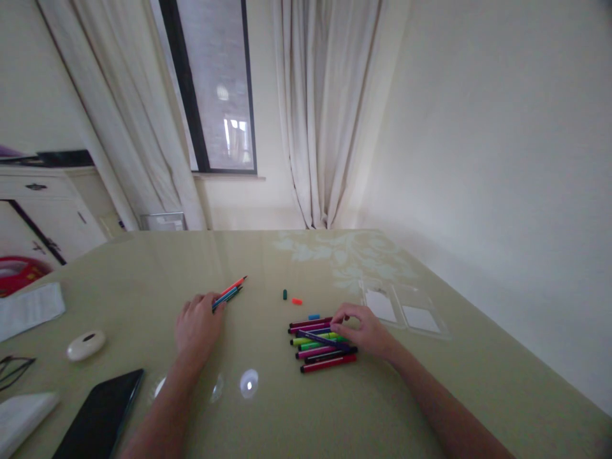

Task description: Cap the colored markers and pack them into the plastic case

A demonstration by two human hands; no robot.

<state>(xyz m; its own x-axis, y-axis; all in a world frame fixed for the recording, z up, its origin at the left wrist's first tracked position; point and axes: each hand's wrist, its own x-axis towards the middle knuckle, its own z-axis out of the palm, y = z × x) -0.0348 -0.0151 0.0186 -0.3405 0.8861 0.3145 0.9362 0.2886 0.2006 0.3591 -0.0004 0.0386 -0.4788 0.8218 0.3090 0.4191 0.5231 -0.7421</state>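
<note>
Left hand (197, 326) rests on the glossy pale-green table (268, 408), fingers curled around a small bundle of thin felt-tip pens, orange, blue and dark green (230, 292), tips pointing up and right. Right hand (366, 328) sits at the right end of a row of capped markers, maroon, purple, yellow-green, green, pink, black and red (321, 345), fingertips pinched on the uppermost ones. Three loose caps, dark green (285, 294), orange (297, 301) and blue (314, 316), lie between the hands. Clear plastic case (406, 312) lies just right of the right hand. Black phone (100, 417) and white oval object (86, 345) sit at left
</note>
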